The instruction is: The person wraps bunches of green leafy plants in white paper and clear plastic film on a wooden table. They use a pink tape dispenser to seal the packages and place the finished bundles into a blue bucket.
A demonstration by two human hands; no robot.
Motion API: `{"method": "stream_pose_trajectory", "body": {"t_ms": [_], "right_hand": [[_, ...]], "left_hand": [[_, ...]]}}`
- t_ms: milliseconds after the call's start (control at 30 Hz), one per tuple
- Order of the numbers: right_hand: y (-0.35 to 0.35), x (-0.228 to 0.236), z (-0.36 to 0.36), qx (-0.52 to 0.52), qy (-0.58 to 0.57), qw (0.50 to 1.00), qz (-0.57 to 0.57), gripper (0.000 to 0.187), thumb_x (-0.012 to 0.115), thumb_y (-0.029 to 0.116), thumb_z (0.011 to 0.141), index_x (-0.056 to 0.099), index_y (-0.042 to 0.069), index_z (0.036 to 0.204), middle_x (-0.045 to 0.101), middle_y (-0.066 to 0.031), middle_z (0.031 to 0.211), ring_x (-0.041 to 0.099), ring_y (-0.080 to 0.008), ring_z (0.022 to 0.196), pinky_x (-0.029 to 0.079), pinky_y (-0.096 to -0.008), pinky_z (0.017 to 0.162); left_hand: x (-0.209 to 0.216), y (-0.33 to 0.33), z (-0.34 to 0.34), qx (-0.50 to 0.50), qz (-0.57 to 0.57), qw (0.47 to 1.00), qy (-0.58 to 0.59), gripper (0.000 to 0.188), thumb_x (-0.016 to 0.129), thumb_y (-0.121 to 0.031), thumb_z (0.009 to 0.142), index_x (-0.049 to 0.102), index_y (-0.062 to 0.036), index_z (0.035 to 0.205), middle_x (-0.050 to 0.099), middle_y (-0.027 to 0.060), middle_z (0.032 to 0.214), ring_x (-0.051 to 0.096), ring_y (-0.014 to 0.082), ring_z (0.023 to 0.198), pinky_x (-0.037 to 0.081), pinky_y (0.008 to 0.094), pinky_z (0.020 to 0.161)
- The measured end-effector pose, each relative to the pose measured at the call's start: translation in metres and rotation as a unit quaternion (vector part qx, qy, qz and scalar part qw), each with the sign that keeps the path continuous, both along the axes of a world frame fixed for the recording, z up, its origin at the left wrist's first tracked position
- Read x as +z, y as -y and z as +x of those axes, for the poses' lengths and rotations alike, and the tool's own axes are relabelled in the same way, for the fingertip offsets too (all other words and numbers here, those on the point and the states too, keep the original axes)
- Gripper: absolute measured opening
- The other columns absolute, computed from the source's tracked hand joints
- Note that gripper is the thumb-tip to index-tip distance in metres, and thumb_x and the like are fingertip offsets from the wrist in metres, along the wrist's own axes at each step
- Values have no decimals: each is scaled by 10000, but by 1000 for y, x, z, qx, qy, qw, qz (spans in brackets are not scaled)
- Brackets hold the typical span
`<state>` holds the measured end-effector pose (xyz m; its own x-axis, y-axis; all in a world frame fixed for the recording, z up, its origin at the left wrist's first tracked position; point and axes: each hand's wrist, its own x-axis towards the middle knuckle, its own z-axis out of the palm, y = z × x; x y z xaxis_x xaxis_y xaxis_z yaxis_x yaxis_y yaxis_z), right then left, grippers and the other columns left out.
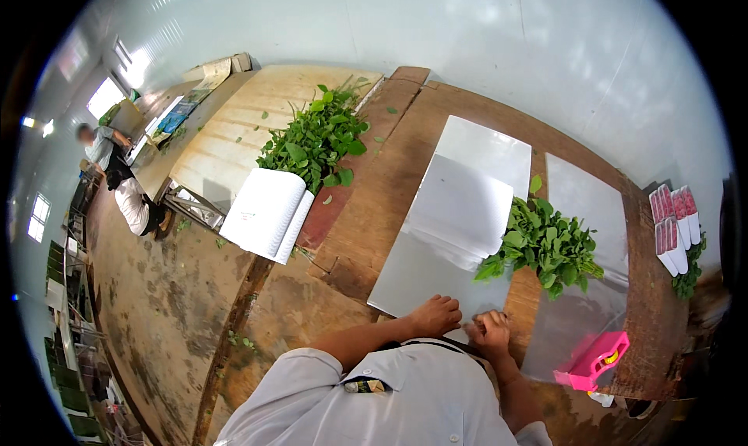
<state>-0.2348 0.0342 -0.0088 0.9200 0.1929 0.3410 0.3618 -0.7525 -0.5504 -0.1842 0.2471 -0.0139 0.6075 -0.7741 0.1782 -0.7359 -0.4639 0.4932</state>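
A stack of pale plastic sheets point(405, 278) lies on the wooden table before me, its upper sheets point(460, 200) wrinkled and partly lifted. My left hand point(436, 316) rests palm down at the near edge of this stack, fingers stretched forward and slightly bent. Just right of it, by the near corner, my right hand point(491, 331) has its fingers curled together; whatever they hold, if anything, is hidden. Beyond my right hand, a bunch of green leafy stems point(549, 247) lies across the stack's right side and a second clear sheet point(576, 321).
A pink tape dispenser point(596, 362) sits at the near right. Far right are white trays with red-printed tops point(670, 220) and more greens point(689, 271). To the left, an open notebook point(265, 208) lies beside a larger leafy pile point(319, 138). Two people point(134, 200) are at the far left.
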Motion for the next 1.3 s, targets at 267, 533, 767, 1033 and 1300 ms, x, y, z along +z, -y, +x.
{"method": "stream_pose_trajectory", "body": {"t_ms": [267,533,767,1033,1300], "right_hand": [[-3,34,3,37,-8,997,-72,212,686,279,785,640,81,847,585,-102,829,550,-342,840,432,-447,779],[28,11,14,46,-96,992,61,147,616,220,863,631,73,860,622,-148,784,601,-357,764,475,-447,702],[40,42,38,49,-130,990,30,120,614,177,872,627,59,854,642,-152,812,609,-367,762,488,-438,664],[57,131,142,-78,44,992,91,135,660,117,860,634,-16,855,616,-135,833,587,-300,778,467,-348,722],[50,124,184,-104,20,991,79,166,695,136,839,638,-15,802,618,-127,870,589,-290,811,469,-346,748]], "left_hand": [[-8,7,5,19,35,999,0,204,596,-279,871,582,-77,847,560,106,890,566,295,899,449,431,767],[22,4,8,57,10,996,-63,259,616,-336,860,625,-80,895,585,102,907,570,319,916,466,440,793],[67,-100,36,162,155,972,76,123,571,-195,826,608,-91,880,591,109,888,588,308,892,504,427,746],[166,-67,113,271,-216,918,191,232,747,-140,730,649,-70,928,630,106,938,596,316,899,492,405,777],[106,8,192,133,-116,972,155,740,776,-465,691,531,-56,1256,470,157,1301,372,369,1283,279,541,1046]]}}
